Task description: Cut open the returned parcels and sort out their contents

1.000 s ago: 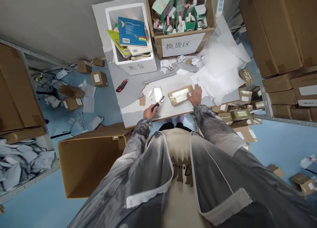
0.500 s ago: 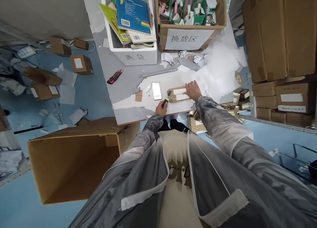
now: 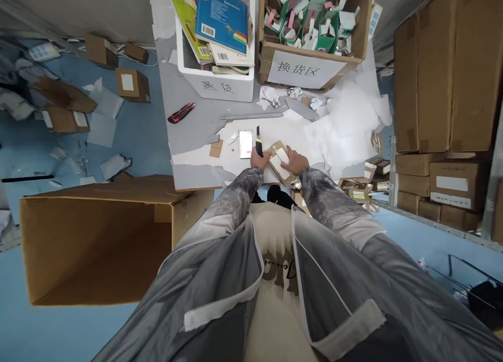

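My left hand (image 3: pixel 258 160) is closed round a black and yellow box cutter (image 3: pixel 258 142) whose tip points away from me. Its fingers also reach the left edge of a small cardboard box (image 3: pixel 278 160) with a white label and clear tape. On the box's right side lies my right hand (image 3: pixel 295 162), gripping it with thumb and fingers. The box is tilted at the table's front edge. Just left of the cutter rests a phone (image 3: pixel 245 144) with a bright screen. A small cardboard scrap (image 3: pixel 216 148) lies further left.
A red and black box cutter (image 3: pixel 181 113) lies at the table's left. Behind stand a white foam bin (image 3: pixel 228 89) of books and a carton (image 3: pixel 271 63) of small green boxes. A large open carton (image 3: pixel 98 247) stands at the left; stacked boxes (image 3: pixel 451 184) fill the right shelf.
The cardboard box has turned and come nearer to me, with my right hand moving left along it. My left hand has turned the cutter to point away and now touches the box.
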The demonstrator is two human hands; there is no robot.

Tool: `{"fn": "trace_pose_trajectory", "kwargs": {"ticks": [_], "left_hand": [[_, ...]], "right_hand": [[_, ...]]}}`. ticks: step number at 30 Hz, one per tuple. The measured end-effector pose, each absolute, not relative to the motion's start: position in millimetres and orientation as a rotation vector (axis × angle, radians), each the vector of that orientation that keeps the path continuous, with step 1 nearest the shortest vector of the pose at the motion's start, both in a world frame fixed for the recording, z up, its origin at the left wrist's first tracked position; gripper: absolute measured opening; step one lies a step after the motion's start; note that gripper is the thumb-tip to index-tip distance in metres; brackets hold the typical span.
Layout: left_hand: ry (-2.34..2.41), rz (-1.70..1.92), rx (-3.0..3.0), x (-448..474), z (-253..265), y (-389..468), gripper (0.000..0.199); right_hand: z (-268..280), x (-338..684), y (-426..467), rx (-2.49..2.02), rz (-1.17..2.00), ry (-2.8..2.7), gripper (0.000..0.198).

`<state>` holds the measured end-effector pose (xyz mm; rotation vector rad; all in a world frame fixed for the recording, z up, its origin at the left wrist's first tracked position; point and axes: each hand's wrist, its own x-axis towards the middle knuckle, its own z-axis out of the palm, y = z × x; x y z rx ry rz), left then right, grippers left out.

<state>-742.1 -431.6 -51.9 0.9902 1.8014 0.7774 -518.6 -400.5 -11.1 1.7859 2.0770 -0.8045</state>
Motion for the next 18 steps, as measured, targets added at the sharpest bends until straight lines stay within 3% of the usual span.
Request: {"fn": "trace_pose_trajectory", "kwargs": {"ticks": [7, 13, 18], "left_hand": [[1.853, 0.796, 0.938, -713.1, -57.1, -404.9, 0.09], [2.077, 0.823, 0.796, -683.4, -66.1, -430.8, 0.073], [2.167, 0.833, 0.56, -644.2, -65.0, -447.5, 0.069]], "right_hand": [[-35.1, -537.7, -380.6, 2.011, -0.895, 1.979, 0.107], [-57.4, -563.7, -378.7, 2.095, -1.046, 1.969, 0.127], [-56.6, -567.6, -378.9, 2.243, -1.014, 1.882, 0.109]]}}
